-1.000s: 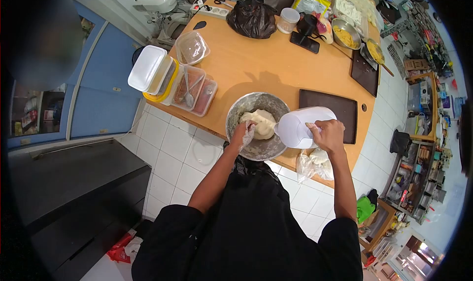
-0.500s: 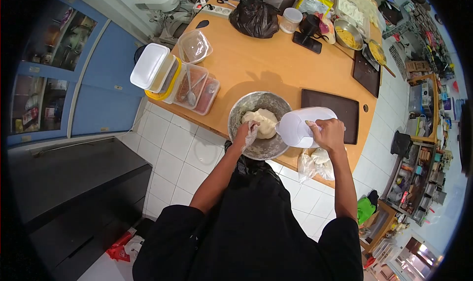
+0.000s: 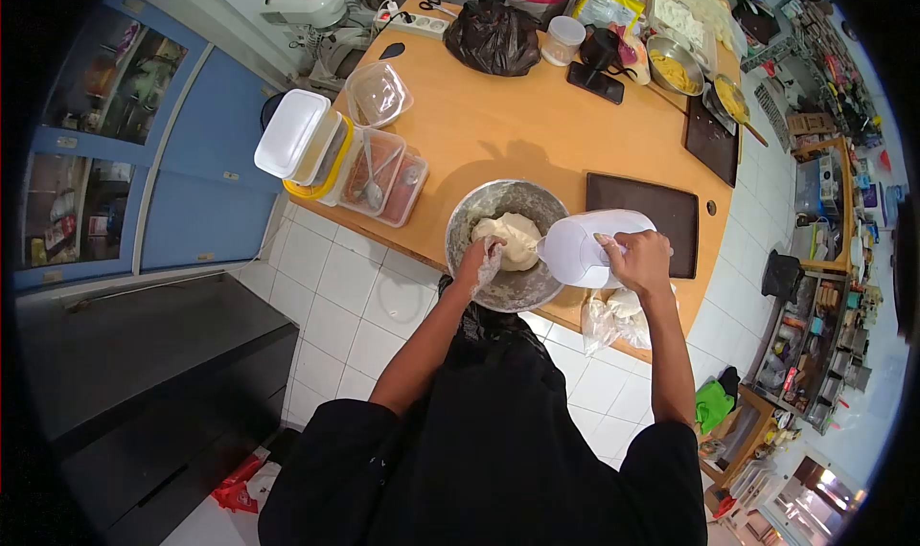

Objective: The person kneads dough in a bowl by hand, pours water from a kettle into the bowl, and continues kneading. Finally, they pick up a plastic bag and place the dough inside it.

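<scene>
A metal mixing bowl [image 3: 458, 211] stands at the table's near edge with a pale lump of dough [image 3: 517, 239] in it. Reaching over the near left rim, my left hand [image 3: 479, 264] is coated in flour or dough, its curled fingers closed against the dough's left side. My right hand [image 3: 636, 259] is wrapped around the handle of a white plastic pitcher [image 3: 580, 249]. The pitcher tilts left, its spout over the bowl's right side beside the dough. Whether liquid is flowing is too small to tell.
A dark baking tray [image 3: 652, 196] lies behind the pitcher, and a plastic bag [image 3: 613, 321] sits at the near edge. Stacked containers [image 3: 305, 144] stand left. Farther back are a black bag [image 3: 494, 38], a phone [image 3: 595, 82] and a bowl of yellow food [image 3: 674, 65].
The view has shifted very slightly. Both hands, the pitcher and the dough keep nearly the same positions.
</scene>
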Demonstrator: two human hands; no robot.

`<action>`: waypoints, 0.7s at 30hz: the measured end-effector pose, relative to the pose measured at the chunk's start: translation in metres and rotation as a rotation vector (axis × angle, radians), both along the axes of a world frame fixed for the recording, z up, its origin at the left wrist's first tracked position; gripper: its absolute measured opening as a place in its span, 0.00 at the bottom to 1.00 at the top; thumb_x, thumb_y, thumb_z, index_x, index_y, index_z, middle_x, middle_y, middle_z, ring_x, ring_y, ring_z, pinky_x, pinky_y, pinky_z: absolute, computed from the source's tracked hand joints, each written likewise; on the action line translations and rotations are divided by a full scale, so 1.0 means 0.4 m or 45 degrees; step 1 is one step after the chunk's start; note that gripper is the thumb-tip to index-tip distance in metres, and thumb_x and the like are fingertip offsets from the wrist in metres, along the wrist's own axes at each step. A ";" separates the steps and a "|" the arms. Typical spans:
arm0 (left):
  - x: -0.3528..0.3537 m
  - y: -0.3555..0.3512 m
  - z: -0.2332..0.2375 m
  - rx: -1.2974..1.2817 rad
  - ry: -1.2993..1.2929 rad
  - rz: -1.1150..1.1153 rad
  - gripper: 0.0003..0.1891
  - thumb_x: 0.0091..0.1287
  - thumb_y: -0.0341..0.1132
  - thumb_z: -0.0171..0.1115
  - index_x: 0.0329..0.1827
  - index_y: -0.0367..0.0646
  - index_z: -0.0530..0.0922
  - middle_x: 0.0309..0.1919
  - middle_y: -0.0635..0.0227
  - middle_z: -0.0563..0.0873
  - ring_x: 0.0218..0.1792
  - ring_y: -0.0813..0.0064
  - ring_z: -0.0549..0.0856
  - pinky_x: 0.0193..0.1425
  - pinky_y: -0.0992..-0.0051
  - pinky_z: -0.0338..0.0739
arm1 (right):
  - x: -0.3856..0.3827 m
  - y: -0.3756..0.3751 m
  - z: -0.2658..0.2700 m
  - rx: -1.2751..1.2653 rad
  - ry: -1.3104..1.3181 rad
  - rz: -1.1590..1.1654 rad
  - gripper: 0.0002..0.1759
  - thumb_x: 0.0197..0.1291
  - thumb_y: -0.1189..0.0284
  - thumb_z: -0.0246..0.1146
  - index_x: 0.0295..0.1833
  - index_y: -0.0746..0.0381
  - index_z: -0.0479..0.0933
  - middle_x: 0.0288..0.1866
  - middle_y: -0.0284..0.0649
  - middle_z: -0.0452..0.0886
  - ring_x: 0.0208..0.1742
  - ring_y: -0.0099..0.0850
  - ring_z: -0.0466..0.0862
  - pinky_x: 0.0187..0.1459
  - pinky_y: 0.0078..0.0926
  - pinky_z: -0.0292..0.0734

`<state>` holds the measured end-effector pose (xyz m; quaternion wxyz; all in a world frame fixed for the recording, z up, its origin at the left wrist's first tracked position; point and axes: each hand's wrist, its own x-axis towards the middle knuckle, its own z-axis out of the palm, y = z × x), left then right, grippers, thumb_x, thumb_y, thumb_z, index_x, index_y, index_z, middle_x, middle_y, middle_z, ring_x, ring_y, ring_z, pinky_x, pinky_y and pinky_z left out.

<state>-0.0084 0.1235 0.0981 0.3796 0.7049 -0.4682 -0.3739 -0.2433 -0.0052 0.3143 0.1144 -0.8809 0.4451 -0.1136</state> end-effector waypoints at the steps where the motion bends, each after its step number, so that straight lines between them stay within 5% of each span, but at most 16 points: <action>1: 0.001 0.000 0.000 -0.012 -0.006 0.001 0.10 0.69 0.33 0.55 0.47 0.44 0.82 0.28 0.62 0.81 0.28 0.72 0.78 0.36 0.72 0.73 | 0.001 0.001 0.000 -0.002 -0.008 -0.002 0.26 0.58 0.52 0.61 0.17 0.60 0.81 0.10 0.47 0.72 0.14 0.47 0.75 0.21 0.40 0.69; 11: 0.002 -0.006 0.001 0.018 -0.046 -0.028 0.10 0.69 0.35 0.54 0.48 0.44 0.82 0.30 0.60 0.83 0.30 0.69 0.80 0.38 0.70 0.75 | -0.004 -0.003 -0.003 -0.038 -0.025 0.012 0.24 0.58 0.53 0.62 0.18 0.60 0.82 0.10 0.47 0.72 0.14 0.45 0.75 0.20 0.38 0.70; 17: 0.002 -0.011 0.004 0.072 0.022 -0.035 0.11 0.69 0.34 0.54 0.48 0.43 0.82 0.32 0.59 0.83 0.31 0.69 0.80 0.39 0.71 0.75 | -0.002 -0.008 0.015 0.067 0.160 -0.046 0.25 0.58 0.49 0.59 0.27 0.59 0.87 0.13 0.45 0.78 0.19 0.41 0.81 0.27 0.36 0.76; 21: 0.001 -0.011 0.007 0.065 0.066 -0.021 0.11 0.69 0.34 0.54 0.48 0.43 0.82 0.33 0.60 0.83 0.32 0.70 0.80 0.40 0.71 0.75 | -0.001 -0.006 0.008 -0.042 -0.010 -0.003 0.24 0.58 0.54 0.62 0.18 0.60 0.81 0.10 0.46 0.72 0.15 0.45 0.76 0.21 0.38 0.70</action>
